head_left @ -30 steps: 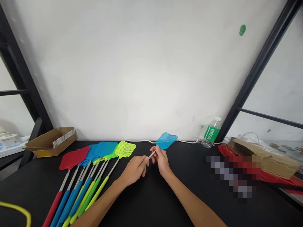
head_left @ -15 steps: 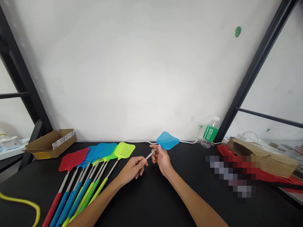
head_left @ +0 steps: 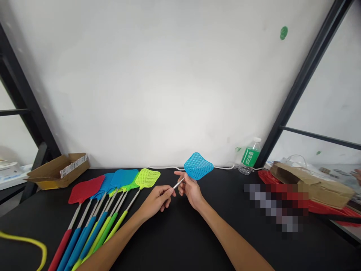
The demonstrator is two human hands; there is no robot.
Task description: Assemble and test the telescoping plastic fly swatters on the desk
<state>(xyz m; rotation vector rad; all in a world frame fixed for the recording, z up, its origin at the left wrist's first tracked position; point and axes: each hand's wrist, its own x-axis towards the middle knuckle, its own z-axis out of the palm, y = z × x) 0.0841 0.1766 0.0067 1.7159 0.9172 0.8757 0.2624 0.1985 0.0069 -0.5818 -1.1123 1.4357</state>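
Fingers of both hands close narrowly on the thin metal shaft of a blue plastic fly swatter, with the left hand at the shaft's end and the right hand just below the mesh head. Across the black table lie red, blue and green fly swatters, a cardboard box and a water bottle, whose green label bears white Chinese characters, too small to read surely.

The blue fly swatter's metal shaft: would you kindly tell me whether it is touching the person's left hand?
Touching. The head view shows the blue fly swatter's metal shaft running into the fingertips of the left hand, with no gap between them.
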